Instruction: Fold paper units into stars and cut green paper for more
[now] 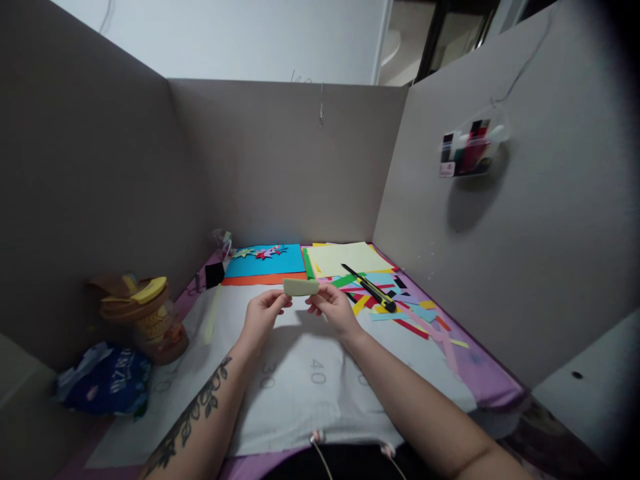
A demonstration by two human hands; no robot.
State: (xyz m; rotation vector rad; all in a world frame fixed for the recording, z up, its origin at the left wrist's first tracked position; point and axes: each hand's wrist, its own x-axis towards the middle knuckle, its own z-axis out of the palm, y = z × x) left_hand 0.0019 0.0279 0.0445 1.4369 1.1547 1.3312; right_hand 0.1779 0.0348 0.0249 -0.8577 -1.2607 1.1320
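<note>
Between my two hands a small pale yellow-green piece of paper [301, 287] is held up above the white sheet, roughly level. My left hand [267, 310] pinches its left end between thumb and fingers. At the other end, my right hand [334, 308] grips the paper's right corner. Just beyond lie an orange sheet [260, 279] and a blue sheet [260, 265], on which several folded paper stars [264, 253] rest. A black-and-yellow utility knife [373, 290] lies on coloured paper scraps to the right of my right hand.
Pale yellow paper sheets [345, 259] lie at the back right. Loose paper strips [425, 323] spread along the right side. A brown-lidded cup [160, 327] and a blue packet [107, 380] stand at left. Grey partitions [290, 160] enclose the table; a clear container [473, 150] hangs at right.
</note>
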